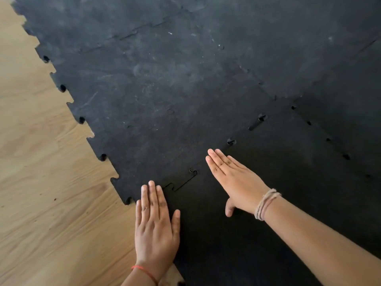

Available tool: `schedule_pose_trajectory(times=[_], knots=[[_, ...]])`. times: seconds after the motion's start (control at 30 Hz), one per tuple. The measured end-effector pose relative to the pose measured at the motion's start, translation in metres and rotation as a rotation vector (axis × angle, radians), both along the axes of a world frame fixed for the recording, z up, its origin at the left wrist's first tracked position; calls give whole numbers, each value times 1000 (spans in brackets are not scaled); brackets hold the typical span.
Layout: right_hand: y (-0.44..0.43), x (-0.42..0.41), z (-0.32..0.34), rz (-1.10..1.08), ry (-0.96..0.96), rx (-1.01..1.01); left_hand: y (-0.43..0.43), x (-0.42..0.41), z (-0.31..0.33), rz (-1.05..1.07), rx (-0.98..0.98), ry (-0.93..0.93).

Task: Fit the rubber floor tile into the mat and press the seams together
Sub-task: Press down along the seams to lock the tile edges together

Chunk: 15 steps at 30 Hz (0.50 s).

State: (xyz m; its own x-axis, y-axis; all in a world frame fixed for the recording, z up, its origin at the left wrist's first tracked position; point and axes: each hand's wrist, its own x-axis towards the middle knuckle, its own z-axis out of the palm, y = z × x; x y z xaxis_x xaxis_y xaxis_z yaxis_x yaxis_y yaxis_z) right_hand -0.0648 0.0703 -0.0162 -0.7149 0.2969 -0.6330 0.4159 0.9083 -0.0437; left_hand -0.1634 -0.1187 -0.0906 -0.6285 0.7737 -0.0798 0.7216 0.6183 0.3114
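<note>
A black rubber floor tile [268, 203] lies at the near right, its puzzle-shaped edge meeting the large black mat [165, 89]. The seam [185, 182] between them runs diagonally up to the right, with small gaps showing at several tabs. My left hand [155, 226] lies flat, palm down, at the near end of that seam, fingers together, pointing away from me. My right hand [233, 180] rests flat on the tile beside the seam, fingers stretched toward the upper left, thumb tucked down. Neither hand holds anything.
Light wooden flooring [41, 182] fills the left side, bordered by the mat's jagged interlocking edge [82, 120]. A second seam with small holes [327, 139] runs along the tile's right side. Older seams cross the dusty mat further away.
</note>
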Motion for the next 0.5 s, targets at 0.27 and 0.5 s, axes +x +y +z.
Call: schedule_pose_trajectory(times=[0.27, 0.5], knots=[[-10, -1, -4, -14, -41, 88, 2, -1, 9, -67, -63, -37], [21, 29, 5, -291, -3, 104, 72, 15, 25, -396, -47, -20]])
